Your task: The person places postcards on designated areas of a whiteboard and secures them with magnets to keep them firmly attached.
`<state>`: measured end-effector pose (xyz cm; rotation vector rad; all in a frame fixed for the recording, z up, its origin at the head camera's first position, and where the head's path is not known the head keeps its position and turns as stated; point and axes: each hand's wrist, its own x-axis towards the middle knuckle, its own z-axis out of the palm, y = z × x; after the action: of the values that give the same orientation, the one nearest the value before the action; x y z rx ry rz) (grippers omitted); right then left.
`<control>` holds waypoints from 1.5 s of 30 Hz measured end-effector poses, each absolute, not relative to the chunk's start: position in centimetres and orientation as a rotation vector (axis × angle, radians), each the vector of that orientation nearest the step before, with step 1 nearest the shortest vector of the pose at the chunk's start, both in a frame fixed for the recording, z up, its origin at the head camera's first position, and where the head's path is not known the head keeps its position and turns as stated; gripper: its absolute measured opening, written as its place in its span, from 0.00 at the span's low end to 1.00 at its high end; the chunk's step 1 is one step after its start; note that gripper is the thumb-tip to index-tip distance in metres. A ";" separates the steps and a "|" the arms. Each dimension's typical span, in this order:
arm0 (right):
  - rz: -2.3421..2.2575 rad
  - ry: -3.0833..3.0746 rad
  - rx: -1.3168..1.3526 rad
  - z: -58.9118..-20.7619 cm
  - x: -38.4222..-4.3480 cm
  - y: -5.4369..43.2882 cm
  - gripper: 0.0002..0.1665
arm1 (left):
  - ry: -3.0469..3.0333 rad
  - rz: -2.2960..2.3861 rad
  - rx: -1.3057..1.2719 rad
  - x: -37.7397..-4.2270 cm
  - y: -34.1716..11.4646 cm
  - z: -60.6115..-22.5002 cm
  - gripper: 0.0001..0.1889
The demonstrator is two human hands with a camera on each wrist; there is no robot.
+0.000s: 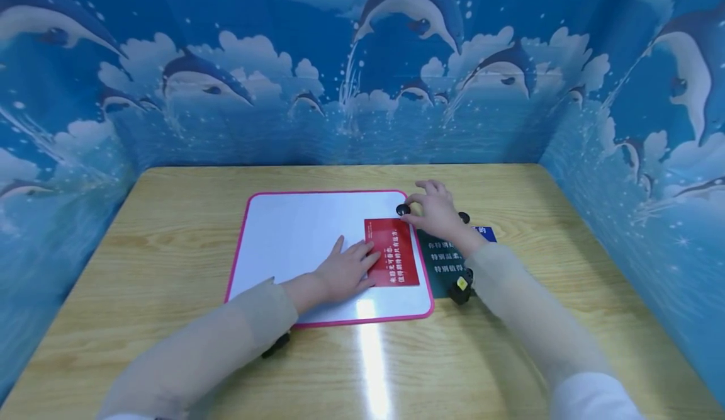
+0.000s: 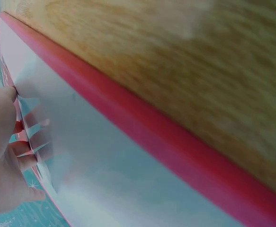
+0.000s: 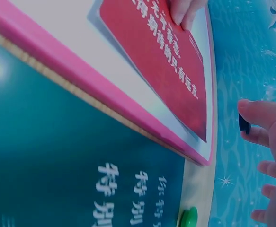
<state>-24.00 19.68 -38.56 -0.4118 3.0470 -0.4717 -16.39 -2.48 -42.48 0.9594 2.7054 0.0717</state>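
Observation:
My right hand [image 1: 435, 211] pinches a small black round magnet [image 1: 403, 210] between thumb and finger, over the upper right corner of the whiteboard [image 1: 306, 231]. Its other fingers are spread away from the magnet. In the right wrist view the black magnet [image 3: 244, 124] shows edge-on. A red card [image 1: 396, 253] with white writing lies on the right part of the pink-edged board. My left hand [image 1: 342, 273] rests flat with spread fingers, its fingertips on the card's left edge. The left wrist view shows those fingers [image 2: 22, 149] reflected in the glossy board.
A dark green card [image 1: 438, 262] with white writing lies just right of the board, partly behind my right forearm. Beside it are a blue piece [image 1: 485, 233] and a small dark round thing [image 1: 464, 217]. The right wrist view shows a green round magnet [image 3: 189, 217]. Dolphin-print curtains surround the wooden table.

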 end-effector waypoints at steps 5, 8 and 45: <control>-0.448 3.035 -0.414 -39.0 -24.1 19.0 0.24 | 2.702 0.076 0.957 -16.4 -2.5 -42.6 0.36; -0.451 3.023 -0.397 -39.3 -24.1 18.6 0.23 | 2.696 0.073 0.946 -16.4 -2.4 -42.5 0.36; -0.327 2.974 -0.459 -41.5 -24.6 17.1 0.22 | 2.685 0.085 0.954 -16.4 -2.6 -42.1 0.38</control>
<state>-24.59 17.13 -41.54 -0.4589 2.9736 -0.3271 -16.40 -2.58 -42.09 0.9537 2.6845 0.0849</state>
